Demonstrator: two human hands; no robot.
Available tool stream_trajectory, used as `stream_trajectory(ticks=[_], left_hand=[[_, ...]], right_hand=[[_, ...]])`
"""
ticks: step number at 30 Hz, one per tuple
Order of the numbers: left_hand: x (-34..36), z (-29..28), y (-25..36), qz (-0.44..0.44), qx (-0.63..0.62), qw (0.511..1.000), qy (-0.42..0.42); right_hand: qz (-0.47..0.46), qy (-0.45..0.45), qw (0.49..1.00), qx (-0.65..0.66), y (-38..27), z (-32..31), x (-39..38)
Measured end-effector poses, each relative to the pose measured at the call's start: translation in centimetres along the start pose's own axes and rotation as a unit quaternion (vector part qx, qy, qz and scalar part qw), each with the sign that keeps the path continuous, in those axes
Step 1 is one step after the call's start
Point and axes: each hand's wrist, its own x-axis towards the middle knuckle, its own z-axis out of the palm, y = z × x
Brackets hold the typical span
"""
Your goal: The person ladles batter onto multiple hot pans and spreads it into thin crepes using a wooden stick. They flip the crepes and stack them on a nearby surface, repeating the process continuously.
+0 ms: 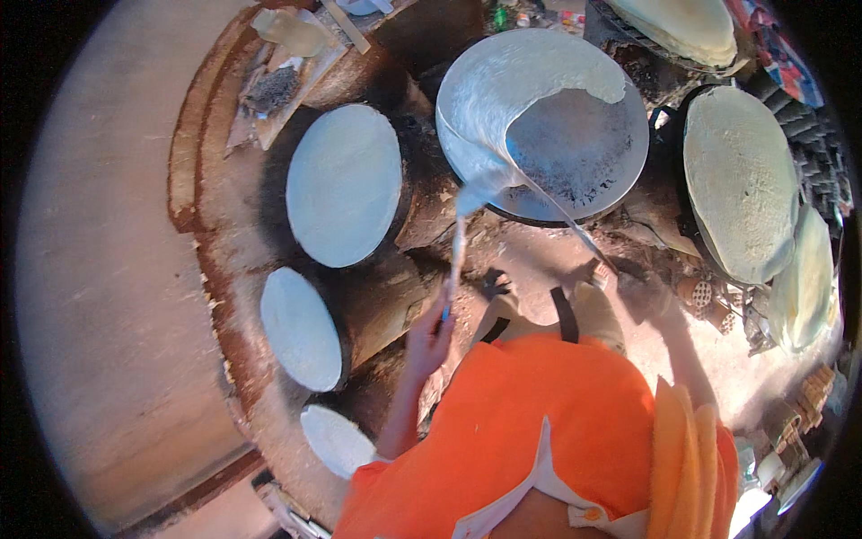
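Note:
In front of me a large round griddle (575, 148) carries white batter (489, 85), spread in a curved band over its left and far side. The rest of its surface is bare, grey and dark-specked. My left hand (431, 343) is closed around a long pale-handled tool (459, 247); the wide end is blurred at the griddle's near left rim. With my right hand (639, 286), smeared by motion, I grip a thin-handled spreader (570, 220). It reaches over the near rim to the batter's inner edge. Its blade shape cannot be made out.
On my left stand several round griddles, the nearest larger one (344, 186) covered in pale batter. A coated griddle (741, 184) stands on the right, with flatbreads (802, 278) beside it. Another flatbread stack (678, 27) lies far right. Perforated bricks (699, 292) lie by my feet.

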Motion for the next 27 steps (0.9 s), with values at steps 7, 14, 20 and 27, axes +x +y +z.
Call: stream_trajectory(ticks=[7,14,20,27], left_hand=[[9.5,-6.2,6.9,0.121,-0.268,0.955,0.031],[3.8,-7.7,3.2,0.009,-0.371,0.927,0.053],[-1.2,-9.4,5.0,0.047,-0.429,0.899,0.075],[-7.8,-13.3,11.9,0.176,-0.383,0.904,0.074]], right_hand=[[0.043,0.046,0.916,0.396,10.0,18.7,16.4],[0.001,0.138,0.899,0.416,1.5,24.9,14.1],[-0.09,0.162,0.96,0.209,10.5,23.3,18.3],[-0.07,0.198,0.917,0.338,6.9,21.5,4.9]])
